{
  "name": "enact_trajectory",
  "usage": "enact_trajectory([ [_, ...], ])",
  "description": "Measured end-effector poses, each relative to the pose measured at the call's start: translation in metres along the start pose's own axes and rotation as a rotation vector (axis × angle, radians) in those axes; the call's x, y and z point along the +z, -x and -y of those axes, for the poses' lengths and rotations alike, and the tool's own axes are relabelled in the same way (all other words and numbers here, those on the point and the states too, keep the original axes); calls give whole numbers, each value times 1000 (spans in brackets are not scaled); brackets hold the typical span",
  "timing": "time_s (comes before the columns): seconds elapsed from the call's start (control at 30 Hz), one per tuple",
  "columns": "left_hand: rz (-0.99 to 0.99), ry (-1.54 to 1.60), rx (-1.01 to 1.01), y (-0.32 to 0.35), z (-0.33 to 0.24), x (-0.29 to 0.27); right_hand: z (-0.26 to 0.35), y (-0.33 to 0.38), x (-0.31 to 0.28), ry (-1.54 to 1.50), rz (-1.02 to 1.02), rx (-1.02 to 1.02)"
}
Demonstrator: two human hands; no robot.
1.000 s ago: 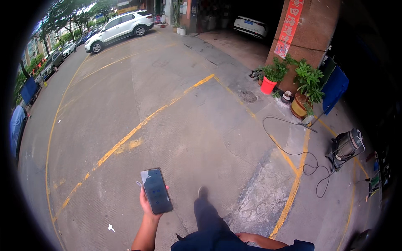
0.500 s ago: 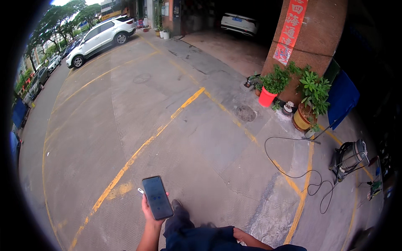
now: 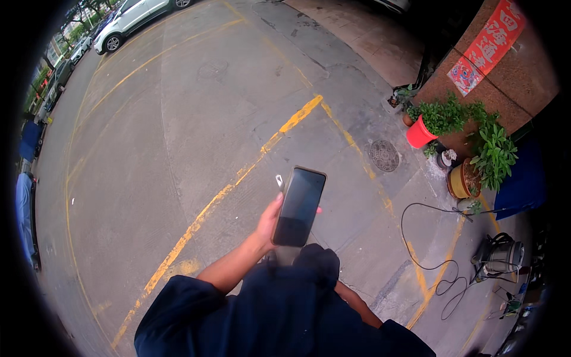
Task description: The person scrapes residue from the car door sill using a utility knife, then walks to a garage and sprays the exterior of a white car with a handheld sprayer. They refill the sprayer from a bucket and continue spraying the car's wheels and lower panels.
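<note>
My left hand [image 3: 269, 221] is closed around a black smartphone [image 3: 300, 207], held upright in front of my body. Its screen looks dark, with nothing I can read. From beside the thumb sticks out a small white-and-grey piece [image 3: 279, 180], too small to name. Only my right forearm shows, low beside my dark blue shirt [image 3: 267, 315]; the hand itself is hidden behind the clothing.
Yellow lines [image 3: 232, 185] mark the grey pavement. To the right stand a red plant pot [image 3: 420, 134], a yellow-brown pot [image 3: 461, 180] and a vacuum cleaner [image 3: 501, 254] with a looping black cable [image 3: 402, 229]. A white car [image 3: 134, 19] is parked far left.
My left hand has lifted the phone up and to the right, closer to the view. The view has tilted downward, and my right forearm stays low at my side.
</note>
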State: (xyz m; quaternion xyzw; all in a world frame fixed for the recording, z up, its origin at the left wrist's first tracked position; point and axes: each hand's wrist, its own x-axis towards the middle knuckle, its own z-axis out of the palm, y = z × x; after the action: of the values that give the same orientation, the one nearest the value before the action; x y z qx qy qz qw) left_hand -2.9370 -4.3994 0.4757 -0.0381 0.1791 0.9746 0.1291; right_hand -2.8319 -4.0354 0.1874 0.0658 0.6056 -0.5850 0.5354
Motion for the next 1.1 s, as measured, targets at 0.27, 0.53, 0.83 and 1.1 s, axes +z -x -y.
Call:
enact_trajectory([
  [0.27,106,-106,-98,-252,-147,-61,353,-156,-118,722,-168,-31],
  [0.53,-16,58,-190,-458,-281,-45,809,-353,-52,-8,842,-458],
  [0.83,-40,179,-118,-698,-477,-149,980,-634,-131,23,894,-747],
  [1.1,126,362,-514,-958,-667,-170,1196,-723,-184,-826,558,-462],
])
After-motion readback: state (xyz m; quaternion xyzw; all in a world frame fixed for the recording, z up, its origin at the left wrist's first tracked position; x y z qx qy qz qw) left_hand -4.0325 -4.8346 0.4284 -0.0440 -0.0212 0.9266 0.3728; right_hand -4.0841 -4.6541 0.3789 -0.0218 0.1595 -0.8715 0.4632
